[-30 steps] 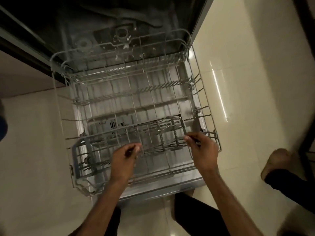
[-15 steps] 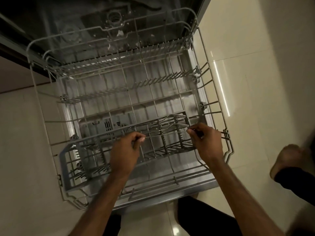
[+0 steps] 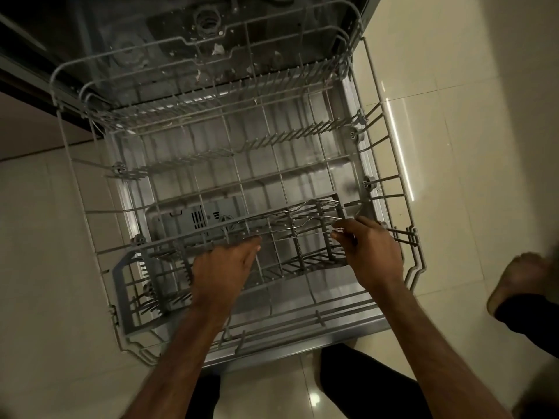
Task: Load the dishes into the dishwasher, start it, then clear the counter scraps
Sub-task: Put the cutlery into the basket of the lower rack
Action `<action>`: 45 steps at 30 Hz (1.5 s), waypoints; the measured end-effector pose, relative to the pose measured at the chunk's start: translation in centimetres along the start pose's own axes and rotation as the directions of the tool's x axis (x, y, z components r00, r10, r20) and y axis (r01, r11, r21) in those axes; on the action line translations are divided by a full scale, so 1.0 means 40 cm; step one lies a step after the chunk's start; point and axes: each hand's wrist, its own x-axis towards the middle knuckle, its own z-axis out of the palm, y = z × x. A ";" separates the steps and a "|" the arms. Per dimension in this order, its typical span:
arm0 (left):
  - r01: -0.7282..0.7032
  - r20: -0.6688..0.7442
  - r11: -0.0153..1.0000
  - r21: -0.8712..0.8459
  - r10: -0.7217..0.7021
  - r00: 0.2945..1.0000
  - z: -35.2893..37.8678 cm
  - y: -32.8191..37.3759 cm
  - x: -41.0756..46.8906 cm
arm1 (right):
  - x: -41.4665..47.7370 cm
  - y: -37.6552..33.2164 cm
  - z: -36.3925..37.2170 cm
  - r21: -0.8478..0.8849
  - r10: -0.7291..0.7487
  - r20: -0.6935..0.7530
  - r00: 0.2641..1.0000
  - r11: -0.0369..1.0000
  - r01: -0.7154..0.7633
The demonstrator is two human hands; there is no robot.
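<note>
The lower rack (image 3: 272, 137) is sitting pulled fully out over the open dishwasher door (image 3: 348, 182), its rows of tines standing bare. Along its near edge the grey cutlery basket (image 3: 120, 294) is lying lengthwise, and two forks are resting across its right half, tines pointing right: the farther fork (image 3: 314, 203) along the basket's back wall, the nearer fork (image 3: 305, 222) just in front of it. The right hand (image 3: 375, 252) is pinching the tine end of the nearer fork between thumb and forefinger, the other fingers curling loosely. The left hand (image 3: 223, 267) is reaching over the basket's middle with its fingers fairly straight, fingertips meeting the handle end; whether they are gripping it cannot be told. The rack's right rim is standing close beside the right hand, with bare tiled floor (image 3: 453, 86) lying open beyond it, where a foot (image 3: 520, 276) is resting. Behind the rack the dark tub (image 3: 151, 25) is gaping open.
</note>
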 end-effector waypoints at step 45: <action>0.346 -0.536 0.934 -0.091 -0.339 0.773 -1.972 -0.622 -0.412 | -0.055 -2.163 -0.663 0.078 -0.592 -0.279 0.756 0.771 0.632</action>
